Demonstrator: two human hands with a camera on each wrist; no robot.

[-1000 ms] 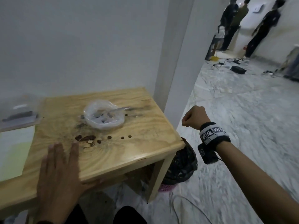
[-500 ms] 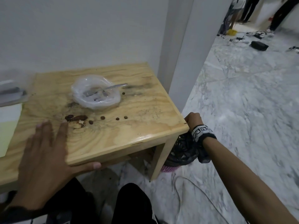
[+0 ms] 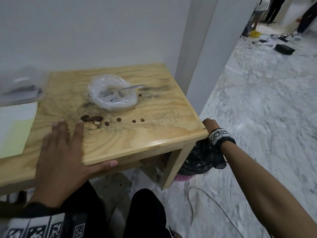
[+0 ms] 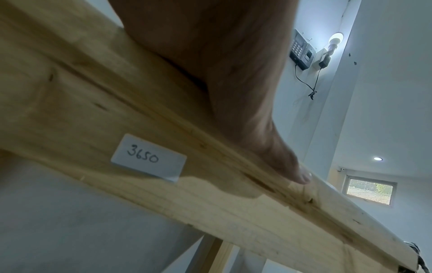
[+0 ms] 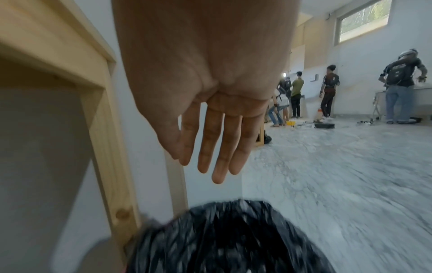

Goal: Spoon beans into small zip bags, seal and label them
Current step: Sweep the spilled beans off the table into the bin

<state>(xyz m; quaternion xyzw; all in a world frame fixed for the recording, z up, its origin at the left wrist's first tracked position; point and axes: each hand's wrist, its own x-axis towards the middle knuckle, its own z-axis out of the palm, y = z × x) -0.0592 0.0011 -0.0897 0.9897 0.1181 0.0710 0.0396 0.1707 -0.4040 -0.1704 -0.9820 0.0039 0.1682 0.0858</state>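
A clear plastic bowl (image 3: 112, 96) with a metal spoon (image 3: 123, 89) in it sits on the small wooden table (image 3: 168, 127). Several brown beans (image 3: 118, 119) lie loose on the tabletop in front of the bowl. My left hand (image 3: 68, 152) lies flat on the table's near edge, fingers straight, thumb (image 4: 292, 166) along the front rim. My right hand (image 5: 210, 147) hangs beside the table's right corner over a black bin bag (image 5: 229, 240), fingers straight and empty. In the head view only the back of that right hand (image 3: 210, 124) shows.
A clear flat container (image 3: 20, 93) and white and yellow paper sheets (image 3: 15, 127) lie at the left. The black-lined bin (image 3: 197, 162) stands under the table's right corner. A white pillar (image 3: 197, 57) rises behind. People stand far across the marble floor (image 3: 265, 100).
My right hand dropped from a raised fist down beside the table corner over the bin, and its fingers have straightened. The left hand stays flat on the table edge.
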